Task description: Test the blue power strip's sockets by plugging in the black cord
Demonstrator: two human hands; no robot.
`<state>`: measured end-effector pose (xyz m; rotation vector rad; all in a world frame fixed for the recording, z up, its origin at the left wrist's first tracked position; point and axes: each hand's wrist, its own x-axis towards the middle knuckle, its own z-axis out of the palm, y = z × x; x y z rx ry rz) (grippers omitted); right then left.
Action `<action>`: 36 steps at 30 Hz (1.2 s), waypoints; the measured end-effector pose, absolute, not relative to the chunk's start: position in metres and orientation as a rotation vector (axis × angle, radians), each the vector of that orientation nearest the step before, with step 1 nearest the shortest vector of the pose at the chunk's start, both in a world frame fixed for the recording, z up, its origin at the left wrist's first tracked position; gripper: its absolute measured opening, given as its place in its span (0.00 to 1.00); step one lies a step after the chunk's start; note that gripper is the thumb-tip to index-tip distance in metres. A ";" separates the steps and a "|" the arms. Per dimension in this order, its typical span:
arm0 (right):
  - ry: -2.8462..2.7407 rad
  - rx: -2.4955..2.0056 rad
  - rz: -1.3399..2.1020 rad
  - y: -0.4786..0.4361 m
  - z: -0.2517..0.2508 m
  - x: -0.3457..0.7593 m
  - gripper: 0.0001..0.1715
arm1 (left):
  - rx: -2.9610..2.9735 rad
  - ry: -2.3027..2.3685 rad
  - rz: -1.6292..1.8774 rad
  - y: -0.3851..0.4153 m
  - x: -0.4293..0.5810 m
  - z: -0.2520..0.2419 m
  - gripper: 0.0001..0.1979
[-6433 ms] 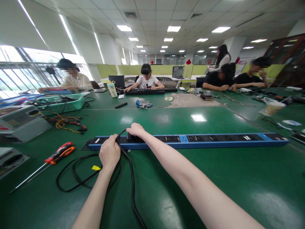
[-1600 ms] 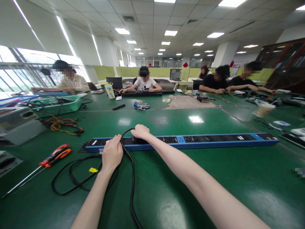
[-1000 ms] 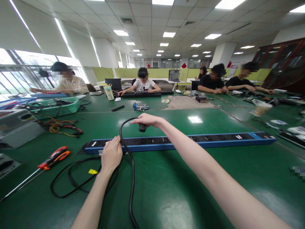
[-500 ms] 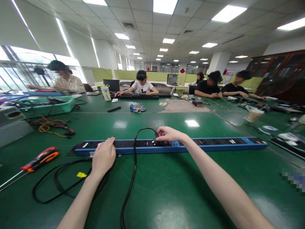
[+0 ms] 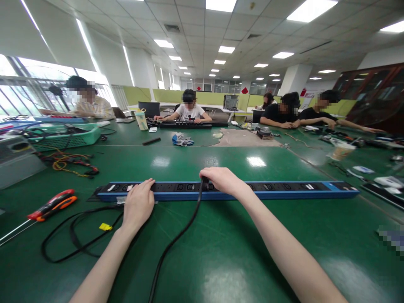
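Note:
A long blue and black power strip (image 5: 284, 190) lies across the green table (image 5: 221, 261) in front of me. My right hand (image 5: 221, 180) is closed over a black plug, pressing it onto a socket near the strip's middle. From the plug a black cable (image 5: 172, 244) runs down toward me. My left hand (image 5: 138, 205) rests palm down on the strip's near edge by its left end, fingers together. A second black cable with a yellow tag (image 5: 104, 227) loops on the table to the left of that hand.
A red and orange screwdriver (image 5: 52, 205) lies at the left. Behind it are a green basket (image 5: 67, 138), loose coloured wires (image 5: 71, 163) and a grey box (image 5: 15, 162). Several people sit at the far tables. A paper cup (image 5: 339, 152) and small items lie at the right.
My right hand lifted the plug out of a socket near the strip's left end, carried it right, and now presses it onto a socket farther along. My left hand stayed on the strip.

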<state>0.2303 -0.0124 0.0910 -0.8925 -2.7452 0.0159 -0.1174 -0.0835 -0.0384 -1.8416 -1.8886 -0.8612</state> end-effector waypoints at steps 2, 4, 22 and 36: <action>-2.817 -0.807 -0.070 -0.014 0.087 0.226 0.16 | -1.853 -1.886 -0.838 -0.084 -0.116 -0.037 0.24; -2.828 -0.743 -0.115 -0.015 0.084 0.225 0.12 | -1.855 -1.883 -0.828 -0.085 -0.116 -0.037 0.24; -2.889 -0.673 -0.392 -0.028 0.079 0.222 0.10 | -1.859 -1.851 -0.862 -0.084 -0.118 -0.040 0.24; -2.977 -0.518 -0.252 -0.015 0.089 0.222 0.11 | -2.204 -1.571 -0.848 -0.098 -0.030 -0.028 0.25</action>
